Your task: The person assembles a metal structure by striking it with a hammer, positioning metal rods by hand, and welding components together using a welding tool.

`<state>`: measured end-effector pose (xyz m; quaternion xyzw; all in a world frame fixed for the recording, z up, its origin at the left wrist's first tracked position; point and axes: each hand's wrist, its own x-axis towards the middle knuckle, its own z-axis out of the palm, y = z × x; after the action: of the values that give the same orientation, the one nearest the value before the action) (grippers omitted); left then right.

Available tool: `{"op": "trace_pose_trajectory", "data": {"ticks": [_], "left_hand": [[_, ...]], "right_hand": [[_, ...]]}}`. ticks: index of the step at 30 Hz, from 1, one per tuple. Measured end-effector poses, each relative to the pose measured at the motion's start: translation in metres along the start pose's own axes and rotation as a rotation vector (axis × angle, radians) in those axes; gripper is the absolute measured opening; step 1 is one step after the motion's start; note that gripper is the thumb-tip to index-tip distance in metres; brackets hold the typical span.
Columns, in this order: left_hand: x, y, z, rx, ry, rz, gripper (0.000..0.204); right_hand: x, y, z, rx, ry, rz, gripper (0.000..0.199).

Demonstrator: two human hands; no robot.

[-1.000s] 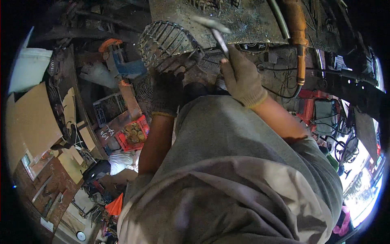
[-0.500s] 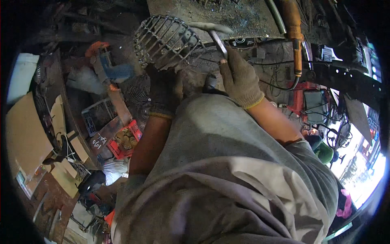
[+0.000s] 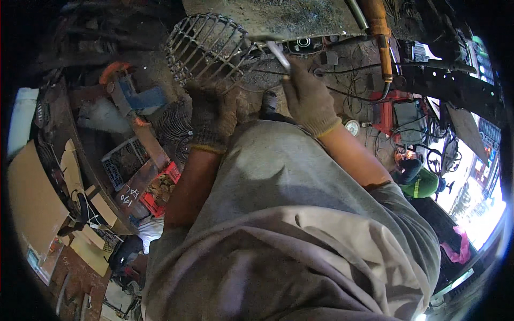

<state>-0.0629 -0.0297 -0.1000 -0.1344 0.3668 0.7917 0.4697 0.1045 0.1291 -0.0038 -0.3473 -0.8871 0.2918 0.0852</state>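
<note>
My left hand, in a dark knit glove, grips the lower rim of a round wire cage made of welded metal rods. My right hand, in a grey glove with a yellow cuff, holds a slim metal rod-like tool whose tip points at the cage's right side. The cage rests against the edge of a dirty steel worktable. My grey shirt fills the lower middle of the view.
An orange-handled hose or torch hangs at the table's right. A red machine with cables stands on the floor to the right. Crates, cardboard and scrap clutter the left. A person in a green top is at right.
The view has tilted, so the cage and both hands sit a little higher in the frame. The right hand's tool stays at the cage's right side.
</note>
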Motion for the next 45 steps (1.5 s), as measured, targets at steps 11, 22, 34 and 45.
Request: {"op": "trace_pose_trajectory", "data": {"ticks": [11,22,34,45], "left_hand": [[0.006,0.003,-0.011,1.191,-0.265,0.421,0.055],[-0.001,0.000,0.016,-0.346,0.111,-0.043,0.061],[0.003,0.002,0.016,-0.299,0.087,-0.067,0.065],[0.002,0.003,0.015,-0.276,0.065,-0.084,0.069]], "right_hand": [[0.008,0.000,-0.009,0.129,0.119,-0.114,0.039],[0.024,0.012,0.001,-0.012,0.010,-0.136,0.038],[0.013,0.004,-0.005,0.127,0.096,-0.108,0.039],[0.002,0.010,-0.013,0.171,0.094,-0.116,0.040]]}}
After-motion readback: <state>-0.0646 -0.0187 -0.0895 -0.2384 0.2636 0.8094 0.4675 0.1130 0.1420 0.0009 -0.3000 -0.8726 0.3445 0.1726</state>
